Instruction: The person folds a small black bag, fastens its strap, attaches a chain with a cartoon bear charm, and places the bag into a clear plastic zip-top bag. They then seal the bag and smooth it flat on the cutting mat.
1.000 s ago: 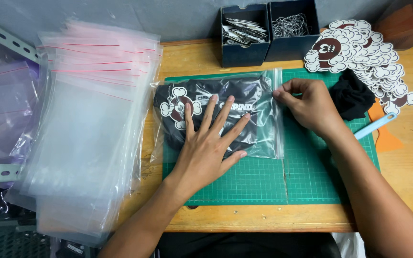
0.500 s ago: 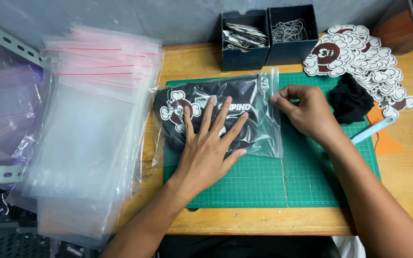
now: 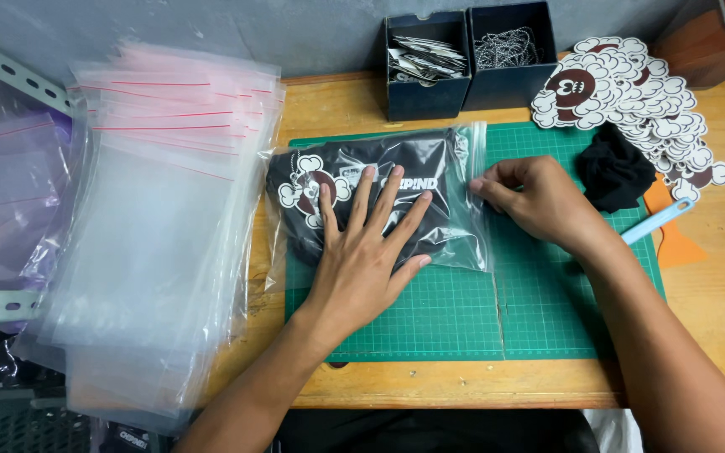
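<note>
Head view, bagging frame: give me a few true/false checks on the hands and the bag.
1. The left hand lies flat on the clear zip bag. True.
2. The right hand holds scissors. False: it pinches the bag's right edge.
3. The bag holds a black printed garment. True.
4. The bag lies on bare wood. False: it lies on the green cutting mat.
5. A stack of empty zip bags lies left of the mat. True.

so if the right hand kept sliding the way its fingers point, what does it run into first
The right hand points left along the green cutting mat, fingertips already at the sealed edge of the clear zip bag. Going on, it would likely meet the black garment inside, then the left hand.
</note>
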